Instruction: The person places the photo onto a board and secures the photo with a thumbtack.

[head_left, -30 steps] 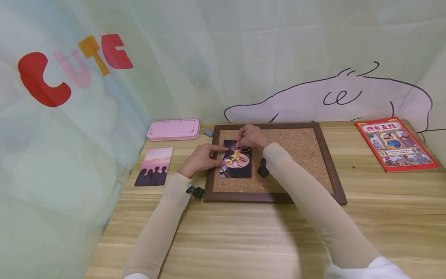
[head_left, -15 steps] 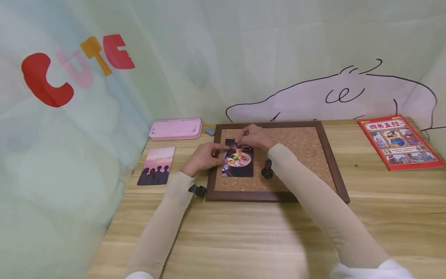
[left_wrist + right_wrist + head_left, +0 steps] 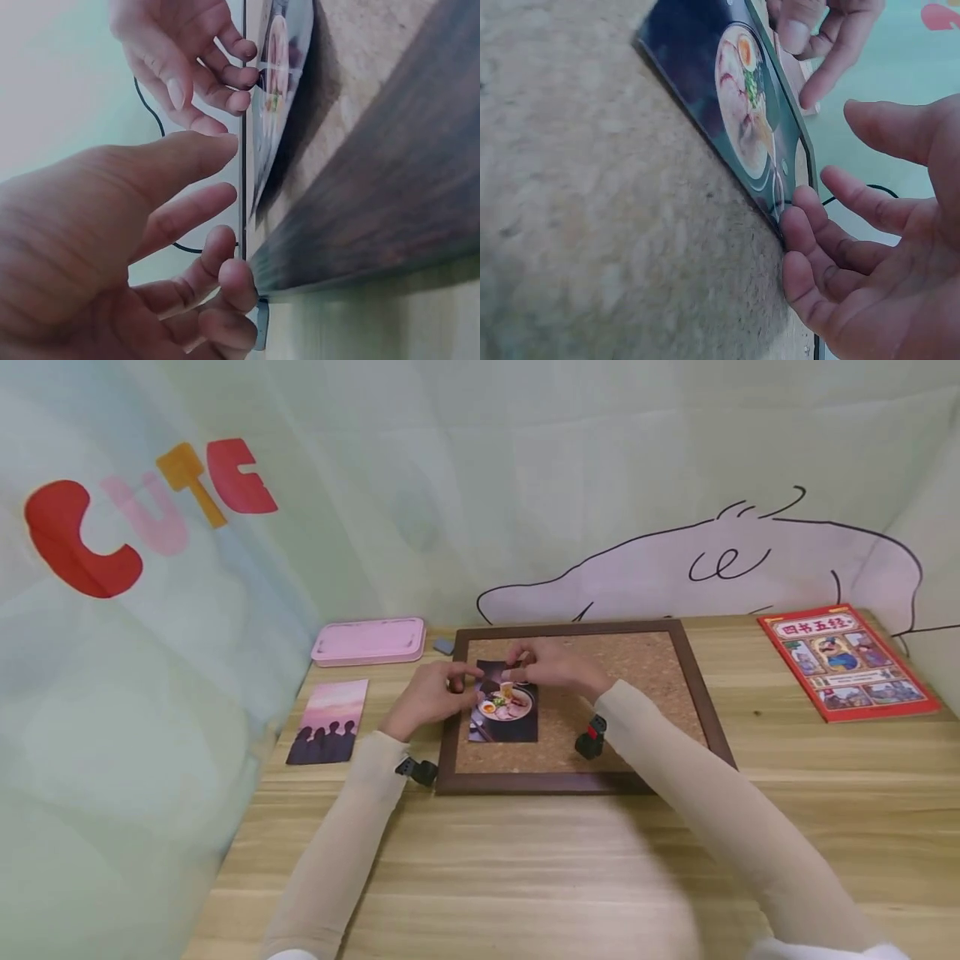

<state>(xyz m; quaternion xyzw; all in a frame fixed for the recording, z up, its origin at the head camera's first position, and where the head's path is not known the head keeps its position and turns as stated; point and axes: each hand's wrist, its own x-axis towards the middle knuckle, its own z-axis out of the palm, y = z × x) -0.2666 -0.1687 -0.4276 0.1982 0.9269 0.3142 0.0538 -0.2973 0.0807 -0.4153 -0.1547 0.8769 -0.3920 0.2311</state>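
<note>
The noodle-bowl photo lies on the corkboard, at nine o'clock from its middle. The left hand is just beside it at the photo's nine o'clock, thumb and forefinger well parted, holding nothing (whether a tip brushes the photo, I cannot tell). The right hand is at the photo's one o'clock, fingers loosely bent, thumb apart, nothing gripped (its lower fingertips seem to meet the photo's corner). From the board, a sunset photo lies at nine o'clock, a pink case nearer ten and a book near three.
</note>
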